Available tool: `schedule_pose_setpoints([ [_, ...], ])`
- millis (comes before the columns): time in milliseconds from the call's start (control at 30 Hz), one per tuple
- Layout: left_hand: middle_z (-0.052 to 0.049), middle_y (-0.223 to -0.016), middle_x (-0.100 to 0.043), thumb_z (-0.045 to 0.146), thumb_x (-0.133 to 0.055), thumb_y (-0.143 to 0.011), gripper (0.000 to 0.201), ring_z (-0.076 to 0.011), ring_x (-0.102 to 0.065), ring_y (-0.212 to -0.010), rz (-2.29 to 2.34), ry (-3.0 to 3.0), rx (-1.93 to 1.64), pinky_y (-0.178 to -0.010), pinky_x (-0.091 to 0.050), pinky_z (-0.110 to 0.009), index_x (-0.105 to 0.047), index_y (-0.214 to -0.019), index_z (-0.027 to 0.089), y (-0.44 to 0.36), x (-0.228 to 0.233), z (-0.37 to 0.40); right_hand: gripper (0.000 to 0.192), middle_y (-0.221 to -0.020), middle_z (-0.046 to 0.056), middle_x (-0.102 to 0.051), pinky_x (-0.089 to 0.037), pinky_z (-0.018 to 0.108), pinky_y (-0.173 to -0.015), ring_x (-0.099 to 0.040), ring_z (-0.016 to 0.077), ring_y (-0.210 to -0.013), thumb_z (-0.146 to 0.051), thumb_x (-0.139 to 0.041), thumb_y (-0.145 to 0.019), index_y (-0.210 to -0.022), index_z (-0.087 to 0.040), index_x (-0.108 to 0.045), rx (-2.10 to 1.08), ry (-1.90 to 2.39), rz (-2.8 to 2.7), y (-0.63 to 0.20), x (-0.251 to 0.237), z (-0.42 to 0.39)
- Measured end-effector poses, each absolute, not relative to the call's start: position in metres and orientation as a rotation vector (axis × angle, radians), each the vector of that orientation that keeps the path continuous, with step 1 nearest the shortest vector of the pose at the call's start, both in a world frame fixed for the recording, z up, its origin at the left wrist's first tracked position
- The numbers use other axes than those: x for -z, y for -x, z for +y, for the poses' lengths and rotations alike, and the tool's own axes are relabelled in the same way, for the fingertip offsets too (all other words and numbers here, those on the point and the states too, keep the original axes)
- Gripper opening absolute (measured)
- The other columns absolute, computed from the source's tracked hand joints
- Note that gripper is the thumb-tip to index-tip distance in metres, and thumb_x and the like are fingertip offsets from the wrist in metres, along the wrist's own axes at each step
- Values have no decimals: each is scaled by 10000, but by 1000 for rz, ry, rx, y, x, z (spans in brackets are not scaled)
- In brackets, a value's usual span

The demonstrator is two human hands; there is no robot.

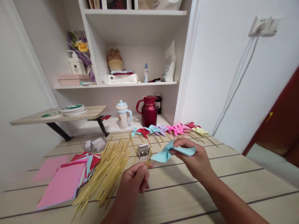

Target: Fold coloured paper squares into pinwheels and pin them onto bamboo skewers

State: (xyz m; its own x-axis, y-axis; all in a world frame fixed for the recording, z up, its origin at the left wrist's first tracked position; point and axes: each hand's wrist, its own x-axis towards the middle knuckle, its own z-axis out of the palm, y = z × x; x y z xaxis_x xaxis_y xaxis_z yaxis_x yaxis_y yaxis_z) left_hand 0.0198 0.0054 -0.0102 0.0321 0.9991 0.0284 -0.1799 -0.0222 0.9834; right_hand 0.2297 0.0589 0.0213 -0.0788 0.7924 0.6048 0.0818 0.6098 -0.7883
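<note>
A pale plank table (233,174) is set against white walls. Right of the stick pile (106,172), bare boards remain. A stick (148,159) is pinched by the left hand (134,183); a blue pinwheel (170,152) is gripped by the right hand (195,158).

A light blue folded paper pinwheel (171,151) is held above the pale wooden plank table (210,183), its pointed blades spread left and right. It is pinched at its upper middle by the right hand (195,157), which lies at about 3 o'clock of the paper. A thin yellow bamboo stick (149,158) is gripped upright, slightly tilted, in the left hand (135,182). Its upper end is seen at about 9 o'clock of the pinwheel, just beside the left blade; whether they touch cannot be told.
</note>
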Motion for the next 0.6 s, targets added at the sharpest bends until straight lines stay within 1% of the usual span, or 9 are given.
schedule_pose_setpoints([
  [100, 40, -528, -485, 464, -655, -806, 301, -101, -437, -545, 998, -1011, -1351, -608, -397, -226, -713, -806, 169, -10, 3, 6, 140, -767, 1, -641, -493, 285, -640, -600, 170, -732, -269, -800, -721, -760, -236, -669, -827, 731, -1374, -234, -19, 67],
  [167, 42, -534, -471, 462, -657, -810, 313, -103, -425, -560, 958, -941, -1384, -647, -414, -236, -730, -857, 161, -6, 0, 5, 155, -747, -7, -627, -496, 275, -628, -594, 161, -718, -263, -815, -699, -744, -234, -670, -904, 710, -1314, -233, -16, 69],
  [267, 51, -547, -454, 461, -678, -797, 356, -90, -374, -534, 917, -850, -1390, -618, -406, -236, -736, -961, 150, -1, -2, 5, 177, -739, -8, -641, -511, 269, -629, -609, 155, -702, -261, -834, -675, -749, -231, -676, -999, 713, -1317, -229, -13, 69],
  [300, 51, -549, -451, 457, -685, -792, 364, -87, -370, -533, 908, -833, -1383, -610, -402, -234, -738, -969, 144, 0, -1, 4, 183, -739, -5, -651, -517, 269, -628, -616, 157, -698, -263, -838, -670, -749, -228, -676, -1025, 721, -1337, -228, -12, 67],
  [533, 38, -607, -488, 458, -674, -790, 371, -90, -415, -556, 899, -817, -1359, -630, -410, -247, -742, -990, 153, -3, 2, 4, 200, -746, 22, -693, -552, 286, -627, -651, 175, -694, -312, -833, -674, -740, -210, -673, -1095, 777, -1466, -222, -10, 62],
  [600, 34, -616, -507, 472, -660, -788, 341, -99, -434, -558, 1001, -884, -1370, -640, -417, -261, -744, -908, 164, 2, 2, 6, 210, -738, 24, -690, -556, 290, -623, -652, 178, -689, -323, -832, -672, -735, -206, -669, -1086, 786, -1472, -222, -10, 63],
])
